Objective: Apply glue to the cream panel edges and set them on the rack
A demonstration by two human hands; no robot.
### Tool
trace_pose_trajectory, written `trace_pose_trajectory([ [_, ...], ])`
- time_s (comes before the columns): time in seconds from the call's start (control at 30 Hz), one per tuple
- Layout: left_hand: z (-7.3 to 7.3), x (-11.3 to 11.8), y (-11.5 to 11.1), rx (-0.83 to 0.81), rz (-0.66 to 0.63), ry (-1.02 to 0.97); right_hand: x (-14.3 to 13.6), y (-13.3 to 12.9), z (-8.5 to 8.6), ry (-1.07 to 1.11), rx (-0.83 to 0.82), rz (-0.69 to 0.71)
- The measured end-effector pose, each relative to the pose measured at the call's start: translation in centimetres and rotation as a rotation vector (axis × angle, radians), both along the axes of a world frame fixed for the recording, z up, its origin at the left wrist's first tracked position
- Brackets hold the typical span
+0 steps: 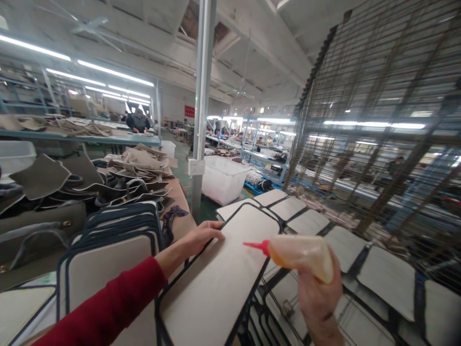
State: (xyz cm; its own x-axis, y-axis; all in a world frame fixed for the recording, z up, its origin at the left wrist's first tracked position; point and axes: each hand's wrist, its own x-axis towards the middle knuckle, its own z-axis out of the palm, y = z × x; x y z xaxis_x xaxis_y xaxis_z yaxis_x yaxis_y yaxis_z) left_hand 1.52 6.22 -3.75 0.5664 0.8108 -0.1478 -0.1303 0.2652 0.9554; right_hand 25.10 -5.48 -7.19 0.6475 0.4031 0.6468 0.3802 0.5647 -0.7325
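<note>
My left hand (205, 235) grips the left edge of a cream panel (223, 269) with a dark border, thumb on its face and fingers partly hidden beneath. The panel slants across the middle of the view. In my right hand (320, 295) is a squeeze bottle (302, 252) with a red nozzle, lying sideways and holding some amber liquid. Its nozzle points left over the panel's upper part; whether it touches the surface I cannot tell. To the left stands a stack of similar dark-edged panels (108, 264).
More cream panels (387, 276) lie in rows at right, beside a tall wire rack (360, 110). Grey-brown bag pieces (43, 175) pile up at left. A metal post (200, 110) and white bin (225, 178) stand ahead. Another person (139, 121) works at a far table.
</note>
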Motion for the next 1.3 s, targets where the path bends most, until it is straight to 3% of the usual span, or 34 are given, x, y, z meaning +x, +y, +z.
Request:
trace_pose_trajectory([
  [0.07,0.0,-0.1,-0.1,-0.011,-0.006,-0.006,1.0,0.7,0.5,-0.007,0.011,-0.047],
  [0.13,-0.2,-0.3,0.1,-0.028,0.015,-0.004,0.6,0.0,-0.2,-0.004,-0.032,-0.018],
  [0.23,-0.8,-0.8,0.4,-0.070,0.047,0.022,-1.5,-2.5,-2.2,0.107,-0.177,0.225],
  [0.3,-1.0,-1.0,0.5,-0.083,0.049,0.030,-2.1,-3.4,-2.6,0.182,-0.217,0.357],
  [0.33,-1.0,-1.1,0.6,-0.085,0.042,0.030,-1.9,-3.4,-2.4,0.182,-0.181,0.320],
  [0.43,-1.0,-0.8,0.6,-0.100,0.011,0.026,-0.2,-2.3,-1.3,0.158,0.046,0.042],
  [0.5,-1.2,-0.3,0.9,-0.124,0.005,0.023,0.5,-2.2,-1.4,0.157,0.077,-0.029],
  [0.6,-2.2,0.3,1.2,-0.118,-0.009,0.047,-0.3,-3.5,-2.8,0.150,-0.109,0.123],
  [0.63,-2.6,0.5,1.2,-0.102,-0.020,0.056,-0.8,-3.8,-3.2,0.163,-0.161,0.284],
  [0.67,-3.0,0.7,1.2,-0.084,-0.033,0.064,-1.2,-4.0,-3.3,0.185,-0.176,0.339],
  [0.7,-3.3,0.9,1.0,-0.068,-0.045,0.067,-1.3,-3.9,-3.1,0.180,-0.165,0.304],
  [0.77,-3.7,1.4,0.6,-0.044,-0.068,0.080,-0.8,-3.2,-2.0,0.126,-0.140,0.075],
  [0.87,-3.9,2.9,-0.4,-0.027,-0.130,0.087,0.6,-2.6,-1.1,0.116,-0.102,-0.053],
  [0.97,-4.2,5.0,-1.3,-0.044,-0.142,0.088,0.5,-4.0,-3.0,0.125,-0.130,0.116],
  [1.0,-4.4,5.8,-1.5,-0.048,-0.115,0.096,0.4,-4.9,-3.9,0.159,-0.168,0.316],
  [1.07,-4.9,7.4,-1.6,-0.039,-0.060,0.106,1.3,-6.8,-5.1,0.297,-0.145,0.395],
  [1.13,-5.8,8.8,-1.5,-0.011,-0.026,0.110,4.1,-8.8,-4.9,0.389,-0.098,0.260],
  [1.23,-7.8,10.7,-1.3,0.031,-0.013,0.105,10.5,-11.4,-2.9,0.526,0.039,-0.121],
  [1.3,-9.4,12.0,-1.2,0.050,-0.009,0.119,14.2,-12.8,-1.8,0.466,0.039,-0.234],
])
